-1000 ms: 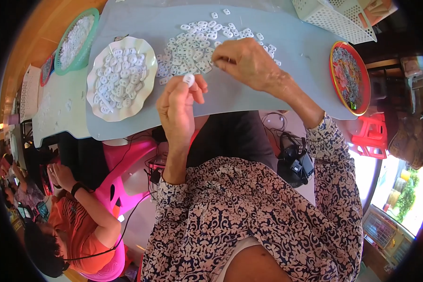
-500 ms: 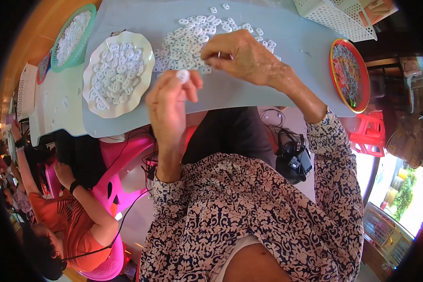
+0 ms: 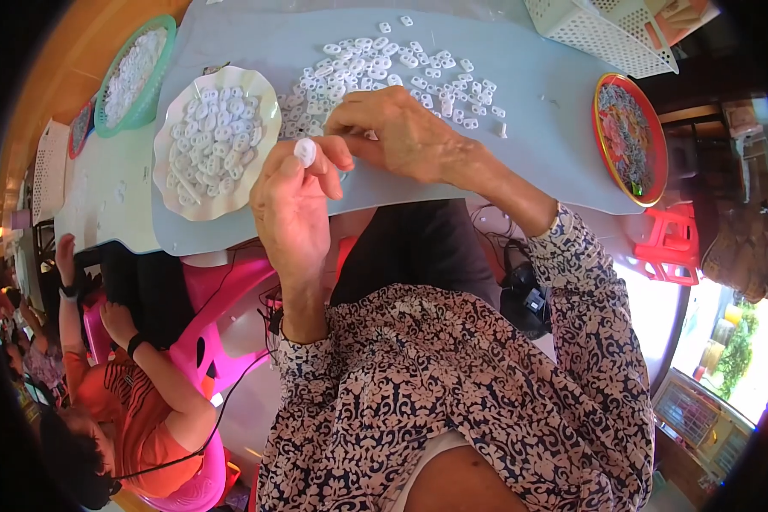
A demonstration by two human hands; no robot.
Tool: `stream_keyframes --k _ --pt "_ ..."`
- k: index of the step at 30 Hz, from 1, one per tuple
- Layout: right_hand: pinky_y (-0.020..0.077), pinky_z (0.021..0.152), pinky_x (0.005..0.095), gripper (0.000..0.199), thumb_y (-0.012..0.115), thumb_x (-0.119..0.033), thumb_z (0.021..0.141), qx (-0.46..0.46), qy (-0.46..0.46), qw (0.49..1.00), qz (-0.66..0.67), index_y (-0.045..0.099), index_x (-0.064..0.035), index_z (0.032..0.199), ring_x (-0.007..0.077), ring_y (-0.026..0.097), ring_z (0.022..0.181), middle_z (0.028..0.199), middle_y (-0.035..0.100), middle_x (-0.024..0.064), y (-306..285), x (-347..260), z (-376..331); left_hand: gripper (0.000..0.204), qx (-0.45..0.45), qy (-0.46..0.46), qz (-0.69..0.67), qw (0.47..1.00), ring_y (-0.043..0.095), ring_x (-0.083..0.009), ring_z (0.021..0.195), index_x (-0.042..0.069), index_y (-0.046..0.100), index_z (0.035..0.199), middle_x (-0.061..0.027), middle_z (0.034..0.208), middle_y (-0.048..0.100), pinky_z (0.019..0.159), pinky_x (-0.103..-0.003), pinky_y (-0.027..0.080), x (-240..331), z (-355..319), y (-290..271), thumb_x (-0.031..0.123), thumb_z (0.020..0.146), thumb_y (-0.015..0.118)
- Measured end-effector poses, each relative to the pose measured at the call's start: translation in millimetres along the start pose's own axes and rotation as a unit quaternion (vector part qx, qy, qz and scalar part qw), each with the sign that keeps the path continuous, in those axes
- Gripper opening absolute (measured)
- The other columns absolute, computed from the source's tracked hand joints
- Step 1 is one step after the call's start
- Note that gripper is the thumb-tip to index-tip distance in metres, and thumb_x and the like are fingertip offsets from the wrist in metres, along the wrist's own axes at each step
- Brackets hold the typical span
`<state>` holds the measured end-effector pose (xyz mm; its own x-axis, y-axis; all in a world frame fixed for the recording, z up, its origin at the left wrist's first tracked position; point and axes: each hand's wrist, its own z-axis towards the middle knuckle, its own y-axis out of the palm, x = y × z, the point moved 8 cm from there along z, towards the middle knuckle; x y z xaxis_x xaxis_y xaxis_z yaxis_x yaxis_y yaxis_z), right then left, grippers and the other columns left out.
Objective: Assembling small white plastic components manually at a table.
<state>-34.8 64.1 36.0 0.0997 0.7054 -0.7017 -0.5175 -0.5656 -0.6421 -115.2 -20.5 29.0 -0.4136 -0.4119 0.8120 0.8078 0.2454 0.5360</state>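
Note:
My left hand (image 3: 294, 205) is raised over the table's near edge, thumb and forefinger pinching a small round-ended white plastic piece (image 3: 305, 153). Close beside it, my right hand (image 3: 405, 136) is bent with curled fingers; a speck of white shows under them, but what they hold is hidden. Behind both hands spreads a loose pile of small white plastic pieces (image 3: 350, 64), many with two holes. To the left, a cream scalloped dish (image 3: 169, 183) holds assembled-looking white pieces (image 3: 218, 128).
Far left stands a green basket (image 3: 164, 77) of small white parts. A red round tray (image 3: 662, 162) with grey bits sits at the right, below a white perforated basket (image 3: 606, 38). A co-worker in orange (image 3: 158, 418) sits to the left. Red stools (image 3: 670, 243) stand right.
My right hand has come left and nearer, from over the pile to beside my left hand. My left hand has shifted slightly left and nearer, still pinching the white piece.

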Motion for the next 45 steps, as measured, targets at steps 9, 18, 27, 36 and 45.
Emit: stream_keyframes --k 9,18,27,36,45 --pt "0.0478 0.058 0.0221 0.012 0.058 -0.004 0.086 0.107 0.137 0.984 0.031 0.066 -0.0011 0.095 0.0073 0.059 0.063 0.075 0.063 0.0031 -63 41 -8 0.023 0.011 -0.060 0.002 0.998 0.051 -0.0168 0.076 -0.002 0.057 0.079 -0.0071 0.065 0.051 0.077 -0.032 0.042 -45 8 4 0.014 0.092 0.046" --pt "0.0411 0.051 0.0252 0.012 0.061 -0.009 0.084 0.086 0.148 0.981 -0.087 0.067 -0.0023 0.092 0.0072 0.048 0.056 0.067 0.060 0.0020 -77 52 -8 0.022 0.030 -0.080 0.045 0.995 0.052 -0.0149 0.078 0.000 0.058 0.076 -0.0036 0.064 0.051 0.077 -0.030 0.040 -48 7 8 0.012 0.092 0.048" --pt "0.0495 0.071 0.0389 0.013 0.060 -0.012 0.080 -0.016 0.060 0.975 -0.212 0.066 -0.0048 0.089 0.0291 0.061 0.079 0.087 0.064 0.0091 -42 48 7 0.022 0.047 -0.068 0.094 0.992 0.052 -0.0130 0.077 -0.001 0.058 0.076 -0.0028 0.065 0.051 0.077 -0.027 0.040 -47 6 4 0.012 0.091 0.048" --pt "0.0478 0.075 0.0402 0.009 0.058 -0.011 0.078 -0.135 0.138 0.938 -0.288 0.062 -0.0047 0.082 0.0289 0.059 0.084 0.083 0.062 0.0096 -33 49 24 0.023 0.029 -0.064 0.122 0.990 0.051 -0.0114 0.072 -0.003 0.059 0.079 -0.0029 0.065 0.052 0.075 -0.026 0.040 -48 6 3 0.014 0.091 0.050" --pt "0.0455 0.073 0.0408 0.008 0.059 -0.012 0.071 -0.194 0.130 0.919 -0.318 0.055 -0.0050 0.071 0.0291 0.055 0.086 0.075 0.059 0.0096 -26 52 32 0.024 0.024 -0.074 0.146 0.986 0.050 -0.0101 0.071 -0.002 0.060 0.079 -0.0020 0.066 0.054 0.072 -0.024 0.040 -52 5 2 0.016 0.091 0.050"
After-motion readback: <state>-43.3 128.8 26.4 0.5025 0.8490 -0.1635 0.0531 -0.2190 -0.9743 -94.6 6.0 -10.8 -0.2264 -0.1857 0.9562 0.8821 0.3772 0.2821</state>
